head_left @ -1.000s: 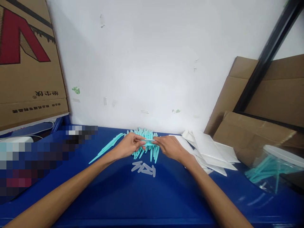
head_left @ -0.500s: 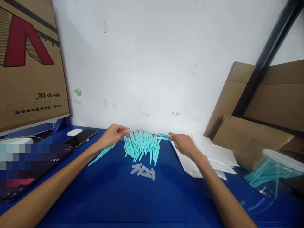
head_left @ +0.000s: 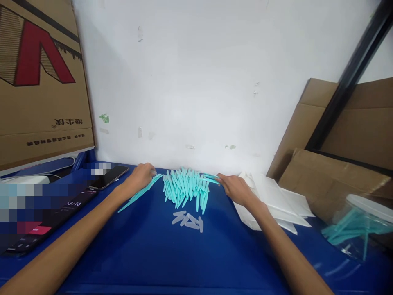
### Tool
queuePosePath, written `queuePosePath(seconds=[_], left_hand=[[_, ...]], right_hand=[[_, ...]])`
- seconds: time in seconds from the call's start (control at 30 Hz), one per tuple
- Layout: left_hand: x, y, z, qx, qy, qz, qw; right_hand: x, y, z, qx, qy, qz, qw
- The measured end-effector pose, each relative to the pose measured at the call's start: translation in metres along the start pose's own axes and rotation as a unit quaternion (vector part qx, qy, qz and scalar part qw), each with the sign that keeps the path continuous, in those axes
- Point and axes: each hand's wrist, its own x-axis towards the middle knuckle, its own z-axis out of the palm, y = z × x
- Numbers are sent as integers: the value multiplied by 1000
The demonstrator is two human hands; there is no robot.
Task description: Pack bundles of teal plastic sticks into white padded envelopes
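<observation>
A heap of slim turquoise sticks with translucent caps (head_left: 186,186) lies against the wall side of the blue table. To its left, my left hand (head_left: 141,176) has its fingers curled closed, with what looks like a translucent cap (head_left: 153,173) at the fingertips. Under and beside that hand, several more turquoise sticks (head_left: 138,196) form a slanting row. On the heap's right, my right hand (head_left: 235,186) pinches a few turquoise sticks (head_left: 210,177), which point left over the heap's edge. Several loose translucent caps (head_left: 188,220) rest in front of the heap.
White paper sheets or bags (head_left: 273,196) lie under and beyond my right forearm. A clear jar with a white lid (head_left: 359,225) holds turquoise sticks. Phones (head_left: 110,177) lie at left, below a large cardboard box (head_left: 46,102). Folded cardboard (head_left: 331,176) leans at right.
My left hand has moved left and down, away from the heap to the row of sticks. My right hand still holds its sticks beside the heap. The view has shifted slightly.
</observation>
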Motion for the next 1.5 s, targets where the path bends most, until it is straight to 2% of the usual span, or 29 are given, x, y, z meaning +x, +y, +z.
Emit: queuePosePath(seconds=[0.1,0.23,0.3,0.4,0.47,0.53,0.67,0.77,0.93,1.2,1.5], left_hand=[[0,9,3,19,-36,25,999],[-7,18,0,-8,-121,52,991],[-13,21,-8,-20,-186,52,981],[-22,26,-22,-57,-312,53,947],[-27,32,-28,-96,-370,74,921],[-31,40,-28,-130,-403,99,901],[-37,56,-15,-168,-445,128,870],[-39,61,-9,-187,-466,125,856],[-39,60,-13,-213,-484,82,845],[-36,59,-13,-166,-418,132,883],[-38,68,-15,-169,-374,143,901]], right_hand=[[0,0,-1,-2,-5,5,1000],[0,-1,0,8,-1,4,1000],[1,-1,0,11,-2,3,1000],[1,-1,1,15,-7,0,1000],[1,-1,2,21,-6,-4,1000],[1,-1,3,26,-4,-7,1000],[1,-2,3,20,4,-11,1000],[0,-4,3,22,-2,-12,1000],[0,-7,1,25,-10,-10,1000],[0,-14,2,22,3,-29,999],[0,-21,4,40,-2,-44,998]])
